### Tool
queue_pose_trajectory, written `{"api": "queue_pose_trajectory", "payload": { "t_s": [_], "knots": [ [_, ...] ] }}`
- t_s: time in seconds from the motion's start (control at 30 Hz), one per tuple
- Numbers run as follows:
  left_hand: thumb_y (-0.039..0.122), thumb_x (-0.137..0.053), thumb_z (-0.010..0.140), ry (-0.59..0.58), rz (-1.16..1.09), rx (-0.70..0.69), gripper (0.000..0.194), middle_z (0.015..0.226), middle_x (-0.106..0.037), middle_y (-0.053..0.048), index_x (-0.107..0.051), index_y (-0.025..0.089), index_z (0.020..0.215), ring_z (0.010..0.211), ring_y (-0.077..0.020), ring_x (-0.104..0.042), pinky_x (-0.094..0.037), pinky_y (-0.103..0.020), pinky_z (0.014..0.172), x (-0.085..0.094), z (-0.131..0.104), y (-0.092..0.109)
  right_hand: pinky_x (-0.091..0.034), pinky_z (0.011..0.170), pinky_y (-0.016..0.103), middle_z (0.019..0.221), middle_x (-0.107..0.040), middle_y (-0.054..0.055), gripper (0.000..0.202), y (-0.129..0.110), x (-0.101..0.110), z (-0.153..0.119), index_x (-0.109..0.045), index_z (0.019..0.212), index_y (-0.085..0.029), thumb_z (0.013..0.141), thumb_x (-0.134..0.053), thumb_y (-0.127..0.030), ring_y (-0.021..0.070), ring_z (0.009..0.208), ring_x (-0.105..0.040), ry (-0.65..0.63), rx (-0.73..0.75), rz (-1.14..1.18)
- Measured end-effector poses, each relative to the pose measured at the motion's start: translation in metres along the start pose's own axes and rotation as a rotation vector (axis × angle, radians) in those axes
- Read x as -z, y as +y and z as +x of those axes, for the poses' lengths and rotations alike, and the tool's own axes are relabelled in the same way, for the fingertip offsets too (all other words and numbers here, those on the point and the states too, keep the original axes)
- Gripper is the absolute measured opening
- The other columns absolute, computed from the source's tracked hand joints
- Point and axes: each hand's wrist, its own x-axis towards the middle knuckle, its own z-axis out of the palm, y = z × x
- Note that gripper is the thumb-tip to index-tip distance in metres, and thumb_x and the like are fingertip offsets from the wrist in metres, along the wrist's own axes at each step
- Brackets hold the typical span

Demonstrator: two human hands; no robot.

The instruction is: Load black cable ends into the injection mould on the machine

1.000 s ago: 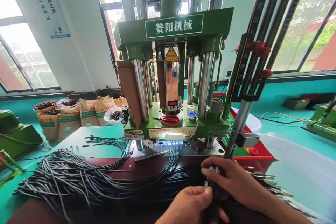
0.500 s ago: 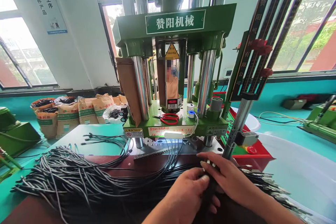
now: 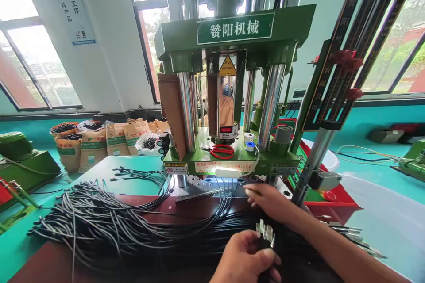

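My left hand (image 3: 247, 258), low in the view, is closed around a small bunch of cable ends whose bare metal connectors (image 3: 265, 233) point up. Above and to the right, my right hand (image 3: 265, 201) reaches toward the base of the green press (image 3: 232, 155); its fingers are bent together, and what they hold, if anything, is hidden. A long bundle of black cables (image 3: 116, 221) spreads over the dark red table top (image 3: 146, 219). Several cables rise from it to the metal plate under the press, below a lit white lamp (image 3: 228, 172).
Red-handled pliers (image 3: 222, 151) and a blue-and-white spool (image 3: 249, 146) sit on the press ledge. More metal-ended cables (image 3: 355, 234) lie at the right edge, beside a white tub (image 3: 392, 212) and a slanted post (image 3: 315, 154). Filled sacks (image 3: 96, 143) stand behind left.
My right hand has parted from my left hand and moved up toward the press. The metal connectors in my left hand now show clearly. The view has shifted slightly right-to-left.
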Motion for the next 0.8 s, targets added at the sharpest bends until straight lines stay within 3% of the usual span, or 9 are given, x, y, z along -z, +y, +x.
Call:
{"api": "queue_pose_trajectory", "payload": {
  "t_s": [0.1, 0.2, 0.27, 0.37, 0.53, 0.67, 0.8],
  "knots": [
    [0.047, -0.085, 0.038, 0.046, -0.010, 0.005, 0.059, 0.060, -0.062, -0.003, -0.052, 0.012, 0.074, 0.041, -0.0093, -0.054, -0.041, -0.020, 0.037, 0.005, 0.005, -0.009, -0.055, 0.069, 0.031, 0.069, -0.066, 0.007, 0.015, 0.002, -0.011, 0.031, -0.059, 0.079, -0.017, 0.076, -0.046, -0.010, 0.0188, 0.066, -0.066, -0.022, -0.121, 0.075],
    [0.047, -0.085, 0.042, -0.001, -0.040, -0.051, 0.061, 0.068, -0.065, -0.005, -0.053, 0.012, 0.081, 0.045, -0.0116, -0.058, -0.046, -0.023, 0.042, 0.012, 0.012, -0.018, -0.056, 0.074, 0.033, 0.073, -0.068, 0.011, 0.023, 0.002, -0.027, 0.041, -0.056, 0.074, -0.015, 0.062, -0.042, -0.001, 0.0190, 0.070, -0.068, -0.110, -0.159, 0.101],
    [0.046, -0.084, 0.047, -0.038, -0.045, -0.065, 0.060, 0.072, -0.065, -0.006, -0.054, 0.011, 0.085, 0.049, -0.0127, -0.060, -0.048, -0.025, 0.046, 0.018, 0.015, -0.022, -0.054, 0.077, 0.030, 0.077, -0.069, 0.009, 0.030, 0.002, -0.034, 0.040, -0.058, 0.077, -0.015, 0.058, -0.041, 0.000, 0.0170, 0.074, -0.068, -0.157, -0.105, 0.080],
    [0.048, -0.083, 0.049, -0.031, -0.046, -0.063, 0.060, 0.072, -0.064, -0.005, -0.054, 0.011, 0.087, 0.051, -0.0130, -0.061, -0.049, -0.026, 0.049, 0.024, 0.018, -0.025, -0.051, 0.074, 0.028, 0.080, -0.069, 0.005, 0.031, 0.000, -0.036, 0.039, -0.063, 0.082, -0.017, 0.063, -0.041, -0.006, 0.0168, 0.076, -0.065, -0.153, 0.044, -0.018],
    [0.050, -0.082, 0.049, -0.018, -0.012, -0.067, 0.060, 0.072, -0.063, -0.005, -0.055, 0.011, 0.086, 0.050, -0.0124, -0.059, -0.049, -0.025, 0.046, 0.025, 0.018, -0.025, -0.044, 0.080, 0.030, 0.079, -0.070, 0.003, 0.015, -0.001, -0.038, 0.055, -0.068, 0.073, -0.019, 0.064, -0.056, -0.015, 0.0228, 0.089, -0.059, -0.099, 0.251, -0.291],
    [0.047, -0.083, 0.049, 0.015, -0.015, -0.059, 0.059, 0.071, -0.063, -0.004, -0.054, 0.011, 0.086, 0.048, -0.0116, -0.058, -0.047, -0.023, 0.044, 0.022, 0.015, -0.021, -0.041, 0.076, 0.029, 0.079, -0.070, 0.003, 0.006, -0.001, -0.045, 0.068, -0.068, 0.065, -0.017, 0.060, -0.068, -0.021, 0.0231, 0.086, -0.058, -0.078, 0.305, -0.504],
    [0.045, -0.083, 0.050, 0.034, 0.001, -0.048, 0.055, 0.070, -0.063, -0.003, -0.054, 0.012, 0.084, 0.048, -0.0107, -0.057, -0.047, -0.023, 0.044, 0.020, 0.012, -0.017, -0.039, 0.069, 0.028, 0.077, -0.068, 0.004, 0.009, 0.000, -0.035, 0.057, -0.066, 0.070, -0.016, 0.062, -0.069, -0.020, 0.0205, 0.077, -0.058, -0.040, 0.309, -0.691]
  ]
}}
